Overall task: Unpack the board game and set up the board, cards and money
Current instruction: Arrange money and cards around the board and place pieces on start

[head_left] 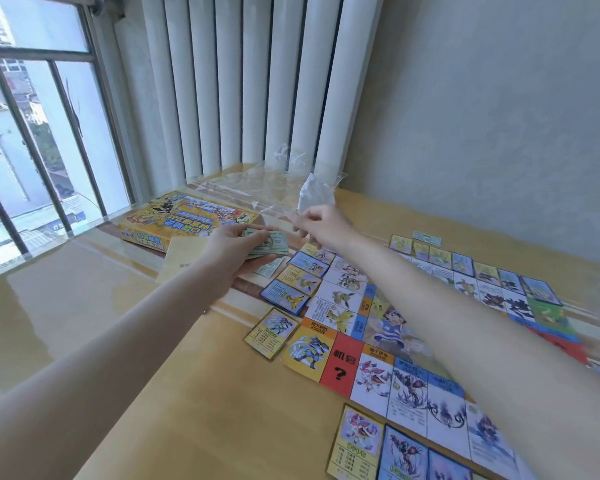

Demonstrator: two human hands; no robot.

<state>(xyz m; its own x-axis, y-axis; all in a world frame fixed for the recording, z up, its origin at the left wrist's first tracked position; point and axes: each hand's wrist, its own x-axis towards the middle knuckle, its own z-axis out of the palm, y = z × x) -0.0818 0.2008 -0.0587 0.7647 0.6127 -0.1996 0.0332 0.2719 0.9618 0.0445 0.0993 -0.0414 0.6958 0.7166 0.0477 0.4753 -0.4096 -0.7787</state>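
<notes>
Left hand [234, 249] clamped on a stack of money [269, 243], just past the board's [368, 327] far corner. Right hand [321, 221] pinching clear plastic wrap [274, 188]. Best to drop the wrap aside first, then deal notes flat beside the board, 1 pile per value. Cards [293, 285] already line the board edges. Game box [184, 216] and wrap crowding the far bench [187, 393]; loose card [272, 332] close by.

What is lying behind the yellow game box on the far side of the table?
Behind the game box lies crumpled clear plastic wrap, reaching to the white radiator. A white crumpled piece sits at its right end. Whatever is under the wrap cannot be made out.
</notes>
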